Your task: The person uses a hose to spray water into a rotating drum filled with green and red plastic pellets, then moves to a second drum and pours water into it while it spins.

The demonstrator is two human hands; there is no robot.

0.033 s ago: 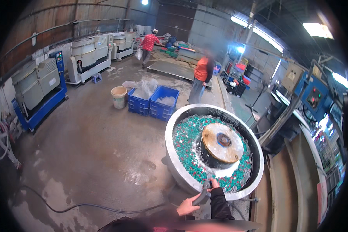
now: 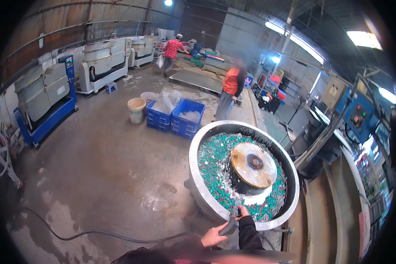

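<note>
The dark, curved hose (image 2: pixel 229 225) is at the near rim of a big round bowl (image 2: pixel 194 169), its front end just over the edge. Both hands are clamped on it: the left hand (image 2: pixel 212 237) grips the rear of the bend, thumb and forefinger against the tube, while the right hand (image 2: pixel 243 213) is closed around the front end by the rim. How tightly the hidden fingers wrap underneath I cannot tell. Inside the bowl, small green pieces (image 2: pixel 210 155) mixed with some red and white ones ring a raised hub, topped by a pale, rust-edged disc (image 2: pixel 253 166). A white, foamy-looking patch (image 2: pixel 257 197) lies between hub and near rim. Beyond the bowl, two blue crates (image 2: pixel 183 128) stand side by side with clear plastic in them, next to a pale bucket (image 2: pixel 137 115). A person in an orange top (image 2: pixel 231 81) stands just behind the bowl; another in red (image 2: pixel 172 49) is farther back. A black cable or hose (image 2: pixel 97 232) snakes over the wet floor (image 2: pixel 105 176) at left, with tub-shaped machines (image 2: pixel 42 97) along the wall
</note>
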